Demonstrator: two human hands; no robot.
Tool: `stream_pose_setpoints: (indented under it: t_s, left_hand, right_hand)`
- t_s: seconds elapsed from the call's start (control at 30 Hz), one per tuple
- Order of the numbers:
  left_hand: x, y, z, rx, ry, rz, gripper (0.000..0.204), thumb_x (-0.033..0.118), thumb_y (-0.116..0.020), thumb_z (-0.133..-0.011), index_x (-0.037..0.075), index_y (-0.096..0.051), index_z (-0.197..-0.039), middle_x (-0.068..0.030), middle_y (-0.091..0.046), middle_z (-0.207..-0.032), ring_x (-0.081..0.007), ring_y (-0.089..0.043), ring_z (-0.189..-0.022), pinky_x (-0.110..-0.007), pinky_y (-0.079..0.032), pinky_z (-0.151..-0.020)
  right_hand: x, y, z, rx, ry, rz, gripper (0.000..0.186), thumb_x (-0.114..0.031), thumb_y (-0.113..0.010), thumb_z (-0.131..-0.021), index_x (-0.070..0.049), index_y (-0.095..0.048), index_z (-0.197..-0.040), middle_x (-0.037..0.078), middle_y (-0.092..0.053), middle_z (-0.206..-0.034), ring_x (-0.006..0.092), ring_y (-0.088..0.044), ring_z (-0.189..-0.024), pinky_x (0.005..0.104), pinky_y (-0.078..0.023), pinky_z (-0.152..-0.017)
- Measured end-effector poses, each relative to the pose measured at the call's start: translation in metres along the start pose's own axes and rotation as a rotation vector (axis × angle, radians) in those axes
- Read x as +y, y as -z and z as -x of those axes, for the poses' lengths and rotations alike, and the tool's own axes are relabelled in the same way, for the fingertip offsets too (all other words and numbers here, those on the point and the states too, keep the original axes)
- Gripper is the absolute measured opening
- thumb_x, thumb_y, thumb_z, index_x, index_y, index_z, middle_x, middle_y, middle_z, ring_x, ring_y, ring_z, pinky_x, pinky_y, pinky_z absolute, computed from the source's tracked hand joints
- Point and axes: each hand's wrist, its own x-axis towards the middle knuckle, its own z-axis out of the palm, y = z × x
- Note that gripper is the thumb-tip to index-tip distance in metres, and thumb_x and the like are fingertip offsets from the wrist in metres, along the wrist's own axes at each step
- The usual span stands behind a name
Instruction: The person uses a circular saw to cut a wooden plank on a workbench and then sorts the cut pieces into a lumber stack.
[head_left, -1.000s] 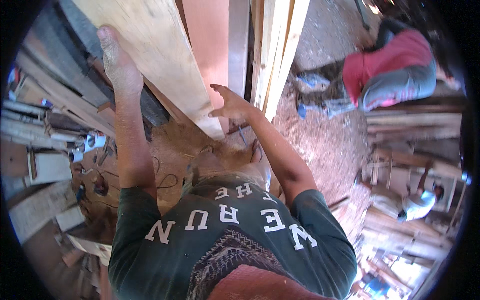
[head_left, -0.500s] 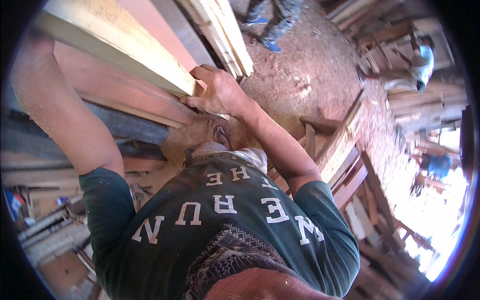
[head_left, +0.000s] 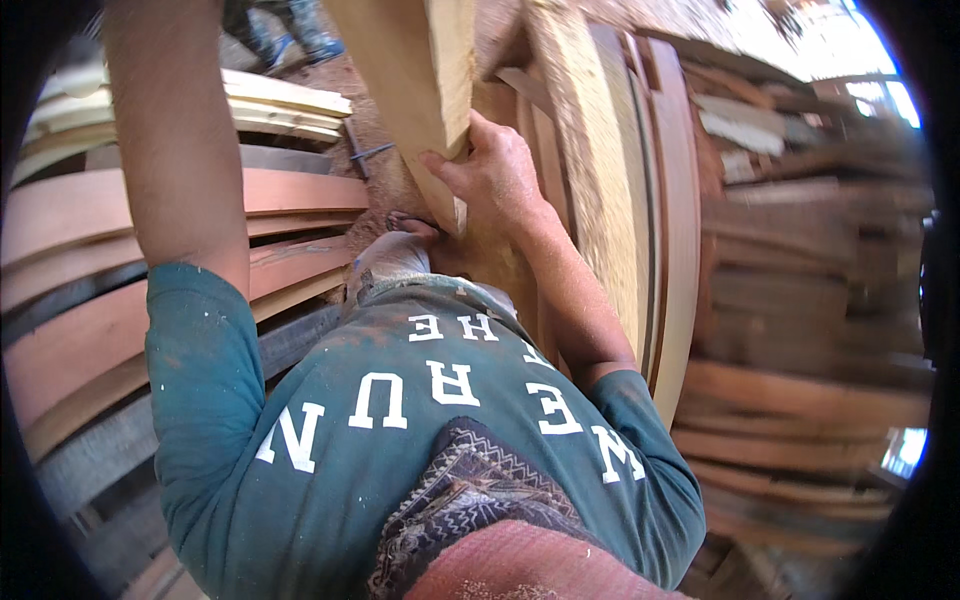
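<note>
A pale plank (head_left: 415, 70) runs from the top edge down toward my feet. My right hand (head_left: 495, 165) grips its lower part, fingers curled over the edge and thumb across the face. My left forearm (head_left: 180, 150) rises along the left to the top of the picture, where the hand itself is out of sight. Just right of the plank, a thick pale beam (head_left: 595, 190) lies alongside reddish boards (head_left: 672, 200).
Stacked pink and dark boards (head_left: 75, 230) fill the left, below pale battens (head_left: 285, 105). Someone's legs (head_left: 280, 35) stand at the top left. A blurred timber pile (head_left: 800, 300) fills the right. A blue bar (head_left: 370, 152) lies near the battens.
My body and view have turned, so the board stacks now lie level at left. The held plank has swung from diagonal to nearly upright in the picture, my right hand gripping it.
</note>
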Motion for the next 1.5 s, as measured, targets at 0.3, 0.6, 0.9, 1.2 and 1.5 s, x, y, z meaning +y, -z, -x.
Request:
stream_pose_setpoints:
  t_s: [0.3,0.6,0.9,1.2,1.5]
  left_hand:
    - [0.032,-0.159,-0.001,-0.308,0.146,0.261,0.083,0.064,-0.03,-0.112,-0.006,-0.043,-0.154,-0.0236,-0.056,-0.148,-0.0351,-0.061,-0.129,-0.044,-0.05,-0.111]
    - [-0.181,-0.315,0.072,-0.019,0.46,0.891,0.078,0.063,-0.037,-0.111,-0.007,-0.058,-0.138,-0.0186,-0.069,-0.128,-0.0299,-0.069,-0.115,-0.042,-0.055,-0.1]
    - [-0.394,-0.348,0.213,-0.049,0.964,0.016,0.094,0.076,-0.034,-0.104,-0.011,-0.062,-0.126,-0.0339,-0.069,-0.124,-0.0487,-0.064,-0.12,-0.052,-0.051,-0.1]
    - [-0.399,-0.38,0.311,-0.654,1.302,0.352,0.094,0.077,-0.024,-0.105,-0.003,-0.052,-0.148,-0.0196,-0.067,-0.138,-0.032,-0.065,-0.125,-0.051,-0.053,-0.102]
    - [-0.301,-0.427,0.41,-0.871,1.533,0.376,0.072,0.063,-0.023,-0.112,0.01,-0.05,-0.152,-0.0132,-0.064,-0.145,-0.0323,-0.058,-0.138,-0.056,-0.038,-0.12]
  right_hand:
    - [0.069,0.052,0.166,0.262,-0.397,0.075,0.048,-0.035,-0.086,-0.082,-0.002,-0.071,-0.112,0.023,-0.075,-0.094,0.0397,-0.075,-0.087,0.048,-0.058,-0.078]
    - [0.1,-0.022,0.274,0.523,-0.645,0.004,0.1,-0.036,-0.094,-0.073,-0.006,-0.042,-0.153,0.022,-0.063,-0.129,0.0353,-0.065,-0.116,0.0462,-0.052,-0.096]
    - [0.123,-0.146,0.312,0.2,-0.944,0.444,0.133,-0.032,-0.098,-0.06,-0.014,-0.018,-0.166,0.025,-0.045,-0.132,0.0443,-0.05,-0.119,0.0577,-0.043,-0.099]
    - [0.139,-0.078,0.414,0.049,-1.051,0.414,0.131,-0.024,-0.097,-0.057,-0.013,-0.023,-0.164,0.024,-0.051,-0.131,0.0455,-0.054,-0.12,0.0552,-0.048,-0.103]
    - [0.16,0.01,0.54,-0.082,-1.054,0.466,0.133,-0.018,-0.097,-0.056,-0.013,-0.023,-0.166,0.025,-0.052,-0.131,0.0468,-0.053,-0.121,0.0533,-0.046,-0.108]
